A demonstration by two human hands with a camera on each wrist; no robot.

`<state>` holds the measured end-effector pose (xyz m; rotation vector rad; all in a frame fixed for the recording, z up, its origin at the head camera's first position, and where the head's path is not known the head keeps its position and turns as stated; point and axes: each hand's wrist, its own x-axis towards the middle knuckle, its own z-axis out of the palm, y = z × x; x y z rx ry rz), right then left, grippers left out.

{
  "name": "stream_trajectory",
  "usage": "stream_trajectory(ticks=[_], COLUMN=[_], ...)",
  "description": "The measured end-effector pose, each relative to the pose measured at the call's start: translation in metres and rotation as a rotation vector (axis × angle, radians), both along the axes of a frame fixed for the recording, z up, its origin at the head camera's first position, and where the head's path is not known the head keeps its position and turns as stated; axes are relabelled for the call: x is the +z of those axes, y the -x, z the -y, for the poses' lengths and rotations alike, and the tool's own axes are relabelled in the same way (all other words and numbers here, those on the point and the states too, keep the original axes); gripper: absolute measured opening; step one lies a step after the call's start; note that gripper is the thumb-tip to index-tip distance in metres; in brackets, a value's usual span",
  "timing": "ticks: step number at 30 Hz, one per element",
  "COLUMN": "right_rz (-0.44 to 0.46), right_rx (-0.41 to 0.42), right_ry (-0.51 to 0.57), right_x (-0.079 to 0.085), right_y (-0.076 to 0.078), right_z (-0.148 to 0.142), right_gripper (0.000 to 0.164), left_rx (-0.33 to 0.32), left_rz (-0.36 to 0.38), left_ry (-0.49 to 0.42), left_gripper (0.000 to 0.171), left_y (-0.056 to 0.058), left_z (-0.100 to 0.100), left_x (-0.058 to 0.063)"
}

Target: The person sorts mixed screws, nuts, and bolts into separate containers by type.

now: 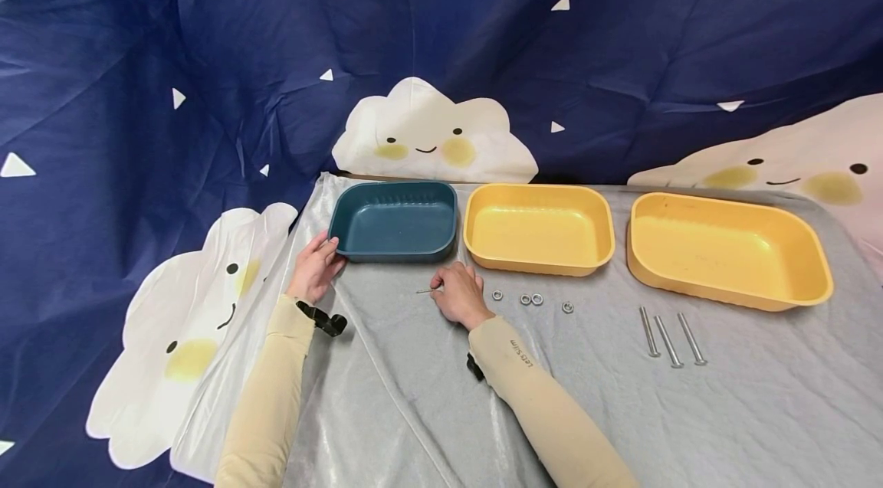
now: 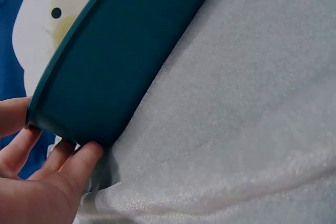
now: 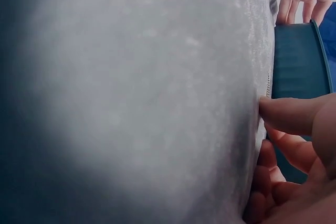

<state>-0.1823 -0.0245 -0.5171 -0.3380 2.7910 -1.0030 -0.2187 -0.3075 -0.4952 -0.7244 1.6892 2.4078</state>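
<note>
In the head view, my left hand (image 1: 317, 271) is at the near left corner of a dark teal plastic bin (image 1: 396, 252). Its fingertips touch the bin's outer wall and rim, as the left wrist view also shows. My right hand (image 1: 461, 293) pinches a thin metal screw (image 1: 424, 291) between thumb and forefinger, low over the grey cloth in front of the bin. Only the screw's threaded end (image 3: 268, 83) shows in the right wrist view; the fingers hide the rest. Several hex nuts (image 1: 497, 295) lie just right of this hand.
A yellow bin (image 1: 538, 269) stands beside the teal one, and a larger yellow bin (image 1: 724, 296) is farther right. Three long bolts (image 1: 667, 342) lie in front of that larger bin. Grey cloth (image 1: 386, 365) with a raised fold covers the table; a blue curtain (image 1: 441, 28) hangs behind.
</note>
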Motion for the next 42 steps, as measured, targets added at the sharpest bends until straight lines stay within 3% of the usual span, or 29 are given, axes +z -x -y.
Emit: stream_trajectory(ticks=[32,42], right_rz=[-0.027,-0.027], right_rx=[0.048,0.06], right_ry=[-0.056,-0.026], right_x=[-0.0004,0.0012], right_y=[-0.0024,-0.0034], right_z=[-0.0027,-0.0051], right_gripper=[0.011,0.014], left_rx=[0.014,0.004], left_rz=[-0.011,-0.002], left_ry=[-0.02,-0.007], left_gripper=[0.052,0.053], left_y=[0.0028,-0.0009], left_z=[-0.0016,-0.0042], left_x=[-0.0048,0.0018])
